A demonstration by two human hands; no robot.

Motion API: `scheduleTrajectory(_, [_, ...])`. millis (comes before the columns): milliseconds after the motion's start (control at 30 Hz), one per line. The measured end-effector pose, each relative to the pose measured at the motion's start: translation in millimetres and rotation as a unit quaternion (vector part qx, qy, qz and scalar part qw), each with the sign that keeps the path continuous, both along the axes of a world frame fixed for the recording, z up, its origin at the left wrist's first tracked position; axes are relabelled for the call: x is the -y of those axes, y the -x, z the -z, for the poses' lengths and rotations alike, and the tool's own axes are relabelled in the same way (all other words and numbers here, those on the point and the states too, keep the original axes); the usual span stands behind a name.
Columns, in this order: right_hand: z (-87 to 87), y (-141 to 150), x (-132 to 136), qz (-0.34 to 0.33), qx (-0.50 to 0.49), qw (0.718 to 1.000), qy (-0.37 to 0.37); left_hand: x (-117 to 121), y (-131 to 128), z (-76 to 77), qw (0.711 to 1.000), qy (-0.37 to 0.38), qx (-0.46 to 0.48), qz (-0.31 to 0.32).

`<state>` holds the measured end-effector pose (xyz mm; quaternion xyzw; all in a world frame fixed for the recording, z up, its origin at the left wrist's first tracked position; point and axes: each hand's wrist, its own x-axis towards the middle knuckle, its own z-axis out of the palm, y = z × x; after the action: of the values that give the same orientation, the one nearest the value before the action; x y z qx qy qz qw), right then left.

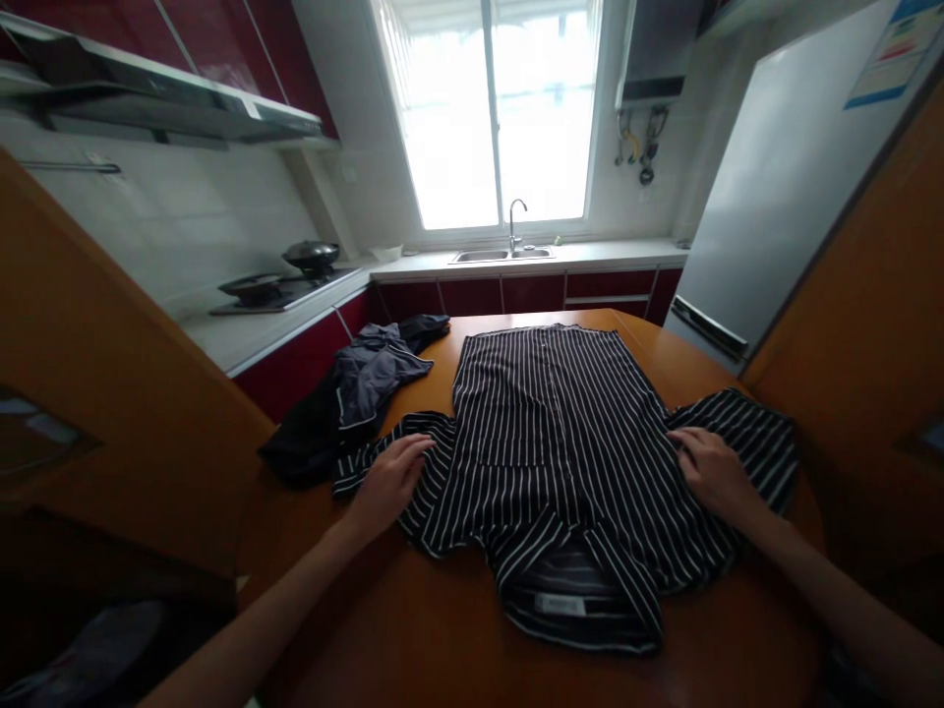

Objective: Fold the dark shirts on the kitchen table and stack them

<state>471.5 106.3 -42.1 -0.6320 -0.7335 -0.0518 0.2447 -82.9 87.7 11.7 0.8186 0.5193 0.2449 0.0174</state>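
A black shirt with white stripes [516, 423] lies spread flat, front up, with its collar [626, 580] towards me and its hem at the far side. Inside the neck a pale label shows. My left hand [390, 482] rests on the left sleeve near the shirt's side, fingers stretched out. On the other side, my right hand [715, 477] touches the cloth where the right sleeve [763, 442] meets the body; its fingers are apart and lightly bent. Neither hand visibly grips the fabric.
The shirt lies on a round-edged wooden table [413, 629]. A pile of dark clothes [369, 383] sits at its left edge. Beyond stand a counter with a sink [483, 256], a stove with pans [314, 256], and a fridge [782, 177] at right.
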Motion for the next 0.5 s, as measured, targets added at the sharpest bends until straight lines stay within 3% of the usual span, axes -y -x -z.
scheduleTrajectory(67, [6.7,-25.7,4.7,0.048,0.02,0.999,-0.003,0.0,29.1,-3.5,0.999,0.012,-0.003,-0.029])
scheduleTrajectory(167, [17.3,-53.1,12.2,0.095,0.042,0.995,0.009,2.6,57.8,1.5,0.997,0.069,-0.039,-0.011])
scheduleTrajectory(333, [26.7,-66.2,13.4,0.084,0.029,0.995,0.053,9.0,58.5,7.4,0.994,0.107,-0.023,-0.006])
scheduleTrajectory(500, [20.9,-80.1,19.1,0.101,0.035,0.987,0.12,26.4,70.6,-14.0,0.978,0.202,-0.045,0.004])
